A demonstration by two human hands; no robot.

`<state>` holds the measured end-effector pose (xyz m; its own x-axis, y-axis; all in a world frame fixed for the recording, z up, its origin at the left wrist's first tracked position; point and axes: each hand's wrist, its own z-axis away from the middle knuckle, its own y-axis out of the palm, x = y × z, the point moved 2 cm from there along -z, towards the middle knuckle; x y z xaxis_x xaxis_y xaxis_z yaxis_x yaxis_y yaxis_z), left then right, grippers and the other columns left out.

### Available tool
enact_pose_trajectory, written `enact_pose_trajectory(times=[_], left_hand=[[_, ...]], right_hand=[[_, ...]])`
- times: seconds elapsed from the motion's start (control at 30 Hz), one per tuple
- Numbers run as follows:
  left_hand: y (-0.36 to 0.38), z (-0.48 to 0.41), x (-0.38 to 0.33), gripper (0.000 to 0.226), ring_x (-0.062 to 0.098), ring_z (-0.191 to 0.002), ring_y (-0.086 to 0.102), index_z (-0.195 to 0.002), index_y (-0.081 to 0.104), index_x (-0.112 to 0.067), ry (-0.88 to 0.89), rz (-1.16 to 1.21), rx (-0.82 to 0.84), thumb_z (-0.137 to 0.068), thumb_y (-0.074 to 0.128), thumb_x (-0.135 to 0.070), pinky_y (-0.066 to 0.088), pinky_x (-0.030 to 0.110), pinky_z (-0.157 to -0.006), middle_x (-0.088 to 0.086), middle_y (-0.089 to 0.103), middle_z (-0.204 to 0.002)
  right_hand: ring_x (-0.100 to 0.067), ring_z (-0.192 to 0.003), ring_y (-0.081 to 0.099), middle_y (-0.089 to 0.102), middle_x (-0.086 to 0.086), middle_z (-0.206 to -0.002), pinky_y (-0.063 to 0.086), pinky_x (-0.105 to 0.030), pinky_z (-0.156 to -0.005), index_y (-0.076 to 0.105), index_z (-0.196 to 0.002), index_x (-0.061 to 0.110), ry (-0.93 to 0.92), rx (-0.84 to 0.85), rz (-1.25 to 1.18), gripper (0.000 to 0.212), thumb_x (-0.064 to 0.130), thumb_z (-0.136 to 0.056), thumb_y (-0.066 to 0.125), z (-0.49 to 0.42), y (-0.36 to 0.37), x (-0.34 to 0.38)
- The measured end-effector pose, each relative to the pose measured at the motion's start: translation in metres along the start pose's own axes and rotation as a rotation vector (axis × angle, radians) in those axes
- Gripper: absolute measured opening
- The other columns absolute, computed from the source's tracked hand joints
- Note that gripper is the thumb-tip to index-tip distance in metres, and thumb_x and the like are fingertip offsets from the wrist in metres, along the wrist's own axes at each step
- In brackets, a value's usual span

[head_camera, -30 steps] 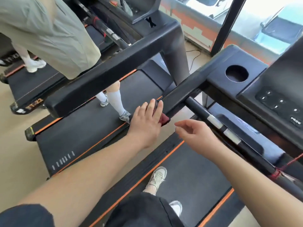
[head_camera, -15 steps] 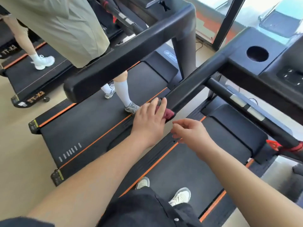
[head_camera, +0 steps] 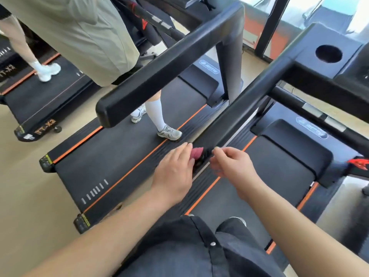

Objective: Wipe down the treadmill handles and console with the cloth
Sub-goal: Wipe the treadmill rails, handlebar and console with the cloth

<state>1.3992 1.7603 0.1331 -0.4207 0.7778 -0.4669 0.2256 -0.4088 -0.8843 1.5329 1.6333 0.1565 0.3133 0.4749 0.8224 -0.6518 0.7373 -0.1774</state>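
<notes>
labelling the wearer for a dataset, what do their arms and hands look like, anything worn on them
Both forearms are bare to the frame edge, no sleeves showing. The left hand and right hand show no gloves, rings, watch or bands.

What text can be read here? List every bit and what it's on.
"CX-TT", upside down, on the rear end of the far treadmill.
Oval logo on the motor cover: too blurred to read.
Corner sticker on the neighbouring deck: too small to read.

Dark red cloth (head_camera: 196,153) bunched at near end of long black handle (head_camera: 249,104), slanting up to console (head_camera: 305,48).
</notes>
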Motion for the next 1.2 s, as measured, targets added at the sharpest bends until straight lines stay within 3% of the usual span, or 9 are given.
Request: enact_pose_trajectory(times=[0.27, 0.37, 0.53, 0.67, 0.83, 0.93, 1.03, 1.13, 1.2], left_hand=[[0.017, -0.061, -0.112, 0.034, 0.0, -0.126, 0.057, -0.138, 0.057, -0.024, -0.24, 0.914, 0.11, -0.111, 0.038, -0.029, 0.043, 0.034, -0.112, -0.011, 0.065, -0.132], [0.026, -0.09, -0.141, 0.038, -0.002, -0.13, 0.054, -0.144, 0.055, -0.026, -0.284, 1.059, 0.178, -0.11, 0.039, -0.034, 0.039, 0.035, -0.118, -0.011, 0.063, -0.138], [0.028, -0.13, -0.167, 0.044, -0.009, -0.13, 0.049, -0.15, 0.05, -0.023, -0.247, 0.958, 0.353, -0.108, 0.042, -0.033, 0.032, 0.022, -0.119, -0.016, 0.056, -0.144], [0.012, -0.156, -0.159, 0.031, 0.0, -0.119, 0.054, -0.136, 0.059, -0.024, -0.233, 0.673, 0.109, -0.107, 0.049, -0.027, 0.038, 0.029, -0.113, -0.011, 0.062, -0.126], [-0.002, -0.156, -0.142, 0.041, -0.006, -0.116, 0.055, -0.145, 0.053, -0.016, -0.229, 0.551, 0.02, -0.104, 0.051, -0.022, 0.04, 0.022, -0.11, -0.033, 0.059, -0.105], [-0.006, -0.147, -0.132, 0.042, -0.006, -0.115, 0.057, -0.145, 0.054, -0.018, -0.25, 0.534, 0.005, -0.104, 0.052, -0.024, 0.043, 0.024, -0.109, -0.021, 0.064, -0.117], [-0.011, -0.136, -0.115, 0.04, -0.012, -0.114, 0.056, -0.145, 0.054, -0.019, -0.298, 0.552, -0.033, -0.105, 0.052, -0.024, 0.043, 0.021, -0.107, -0.012, 0.062, -0.131], [-0.018, -0.123, -0.096, 0.04, -0.021, -0.106, 0.054, -0.144, 0.054, -0.018, -0.318, 0.542, -0.067, -0.105, 0.052, -0.02, 0.038, 0.005, -0.099, -0.016, 0.06, -0.125], [-0.02, -0.113, -0.083, 0.04, -0.021, -0.101, 0.055, -0.144, 0.055, -0.017, -0.327, 0.541, -0.087, -0.104, 0.052, -0.018, 0.037, 0.0, -0.093, -0.016, 0.06, -0.12]], right_hand=[[-0.018, -0.082, 0.069, 0.073, -0.004, -0.09, 0.053, -0.034, -0.073, 0.068, -0.1, 0.014, 0.026, -0.037, -0.362, 0.054, 0.066, -0.083, 0.07, -0.015, -0.044, 0.016], [-0.021, -0.09, 0.071, 0.074, -0.008, -0.101, 0.055, -0.043, -0.079, 0.067, -0.11, 0.016, 0.0, -0.058, -0.362, 0.059, 0.066, -0.079, 0.073, -0.021, -0.081, 0.015], [-0.024, -0.077, 0.062, 0.065, -0.004, -0.082, 0.057, -0.048, -0.08, 0.061, -0.087, 0.017, -0.1, -0.277, -0.212, 0.032, 0.048, -0.09, 0.067, -0.041, -0.134, 0.024], [-0.014, -0.074, 0.053, 0.056, 0.007, -0.077, 0.043, -0.028, -0.064, 0.053, -0.081, 0.021, -0.053, -0.482, -0.307, 0.024, 0.038, -0.097, 0.052, -0.063, -0.156, 0.035], [-0.019, -0.09, 0.058, 0.063, 0.005, -0.096, 0.044, -0.035, -0.083, 0.059, -0.092, 0.027, 0.036, -0.255, -0.536, 0.032, 0.056, -0.084, 0.05, -0.117, -0.139, 0.067], [-0.004, -0.122, 0.045, 0.05, 0.02, -0.14, 0.028, -0.033, -0.112, 0.068, -0.118, 0.044, 0.069, -0.179, -0.514, 0.057, 0.073, -0.078, 0.039, -0.15, -0.109, 0.08], [0.002, -0.12, 0.032, 0.029, 0.022, -0.155, 0.022, -0.022, -0.099, 0.051, -0.143, 0.037, 0.043, -0.275, -0.388, 0.056, 0.059, -0.094, 0.036, -0.155, -0.084, 0.08], [-0.004, -0.1, 0.058, 0.063, 0.013, -0.12, 0.041, -0.028, -0.094, 0.055, -0.111, 0.03, -0.069, -0.552, -0.34, 0.014, 0.038, -0.103, 0.046, -0.153, -0.083, 0.062], [-0.008, -0.085, 0.061, 0.061, 0.013, -0.096, 0.052, -0.036, -0.093, 0.046, -0.109, 0.027, -0.084, -0.62, -0.344, 0.019, 0.034, -0.096, 0.059, -0.153, -0.084, 0.059]])
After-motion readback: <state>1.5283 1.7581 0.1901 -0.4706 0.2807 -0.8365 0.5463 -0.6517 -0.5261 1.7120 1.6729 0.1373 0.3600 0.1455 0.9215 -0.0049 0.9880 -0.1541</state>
